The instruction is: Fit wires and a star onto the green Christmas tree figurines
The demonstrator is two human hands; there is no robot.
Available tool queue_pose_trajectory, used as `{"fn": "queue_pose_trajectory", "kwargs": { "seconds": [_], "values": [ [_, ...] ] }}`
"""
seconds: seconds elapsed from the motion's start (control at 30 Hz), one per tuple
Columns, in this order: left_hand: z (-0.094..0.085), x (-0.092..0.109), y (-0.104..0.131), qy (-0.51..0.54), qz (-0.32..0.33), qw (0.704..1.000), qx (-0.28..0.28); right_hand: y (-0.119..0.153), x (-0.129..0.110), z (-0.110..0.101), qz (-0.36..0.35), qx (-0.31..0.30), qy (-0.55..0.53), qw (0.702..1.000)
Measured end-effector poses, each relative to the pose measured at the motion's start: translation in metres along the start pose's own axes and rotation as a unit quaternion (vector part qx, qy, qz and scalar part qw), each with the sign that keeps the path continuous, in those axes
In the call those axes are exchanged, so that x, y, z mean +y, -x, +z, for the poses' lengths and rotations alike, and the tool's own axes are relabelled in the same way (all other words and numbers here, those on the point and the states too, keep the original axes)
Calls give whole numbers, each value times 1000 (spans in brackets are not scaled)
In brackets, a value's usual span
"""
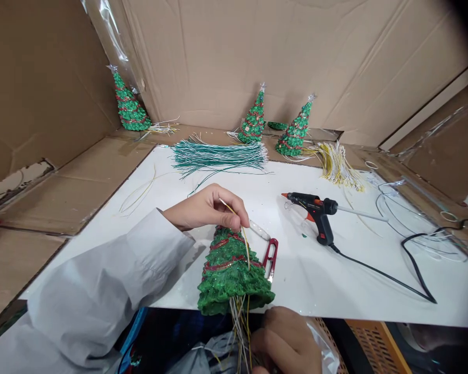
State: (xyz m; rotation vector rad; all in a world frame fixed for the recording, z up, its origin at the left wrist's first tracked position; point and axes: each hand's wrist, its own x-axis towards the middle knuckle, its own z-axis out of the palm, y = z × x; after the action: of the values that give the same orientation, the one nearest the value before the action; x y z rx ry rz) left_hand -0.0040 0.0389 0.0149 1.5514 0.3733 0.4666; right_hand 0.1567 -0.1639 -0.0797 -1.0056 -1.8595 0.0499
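Note:
A green glittered miniature Christmas tree (234,275) with red garland tilts over the table's front edge, its base toward me. My left hand (214,210) is closed at the treetop, pinching a thin yellow-white wire (246,249) that runs down to a spot on the tree's side. The hand hides the tip. Several white and yellow wires (238,322) hang out from under the base. Beside them, my right hand (286,340) is curled with its fingertips against these wires, partly hidden. Red thread snips (271,257) lie just right of the tree, near a whitish translucent piece (259,229).
A black glue gun (315,208) lies at right, its cord (382,272) crossing the white board. Behind are a green-and-white wire bundle (220,156), a yellow-and-white wire bundle (339,166) and more trees (296,130). Cardboard walls (296,47) surround the table. An orange basket (378,345) stands below.

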Motion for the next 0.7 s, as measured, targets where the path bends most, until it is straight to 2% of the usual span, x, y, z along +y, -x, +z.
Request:
{"fn": "queue_pose_trajectory", "kwargs": {
  "seconds": [0.07, 0.13, 0.23, 0.4, 0.57, 0.7],
  "values": [
    [1, -4, -1, -1, 3, 1000, -9, -3, 2, -3, 28, 48, -22, 998],
    [4, -6, -1, -6, 5, 1000, -22, -7, 1, -3, 105, 103, -52, 988],
    [12, -5, -2, -24, 6, 998, -52, -14, -2, -3, 171, 106, -82, 976],
    [26, 7, -3, -72, 28, 991, -114, -24, -2, -7, 163, 138, -80, 974],
    [27, 14, -2, -150, 51, 973, -166, -27, 0, -10, 137, 111, -72, 982],
    [18, 14, 1, -136, 64, 978, -144, -27, 3, -12, 121, 113, -68, 984]
  ]
}}
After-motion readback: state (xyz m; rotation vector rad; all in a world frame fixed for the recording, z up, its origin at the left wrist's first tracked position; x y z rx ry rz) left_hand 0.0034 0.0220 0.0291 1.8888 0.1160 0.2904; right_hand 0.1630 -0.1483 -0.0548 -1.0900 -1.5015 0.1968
